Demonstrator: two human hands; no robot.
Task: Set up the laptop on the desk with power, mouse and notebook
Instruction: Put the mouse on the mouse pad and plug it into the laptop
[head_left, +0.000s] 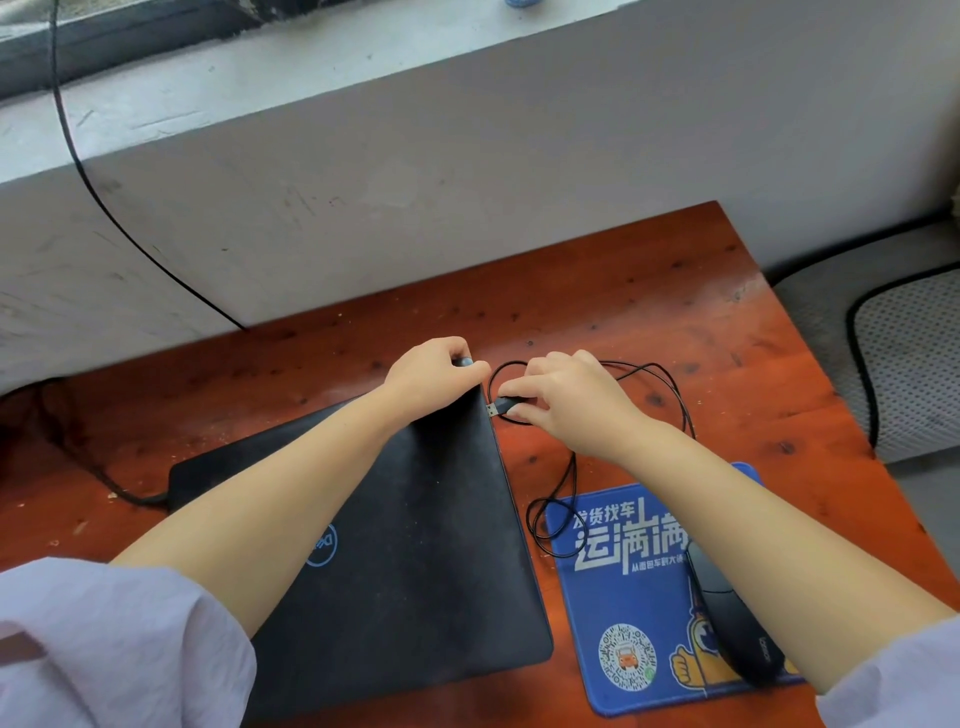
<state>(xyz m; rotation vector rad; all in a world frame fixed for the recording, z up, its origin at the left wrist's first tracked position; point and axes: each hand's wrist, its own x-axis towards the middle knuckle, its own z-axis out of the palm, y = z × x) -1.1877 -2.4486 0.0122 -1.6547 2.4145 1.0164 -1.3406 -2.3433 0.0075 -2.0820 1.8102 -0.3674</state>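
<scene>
Black closed laptop (415, 525) is being gripped at its far corner by the left hand (434, 376); one black USB plug (503, 406) is being pinched by the right hand (566, 397) beside its edge.

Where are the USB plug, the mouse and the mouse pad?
USB plug (493, 408), head view, metal tip.
mouse (727, 618), head view, black top shell.
mouse pad (623, 613), head view, bare blue surface.

My desk (623, 291) is reddish-brown with dark knots; the laptop (415, 545), mouse (727, 613) and its cable (670, 384) are black; the mousepad (623, 597) is blue with white lettering.
</scene>
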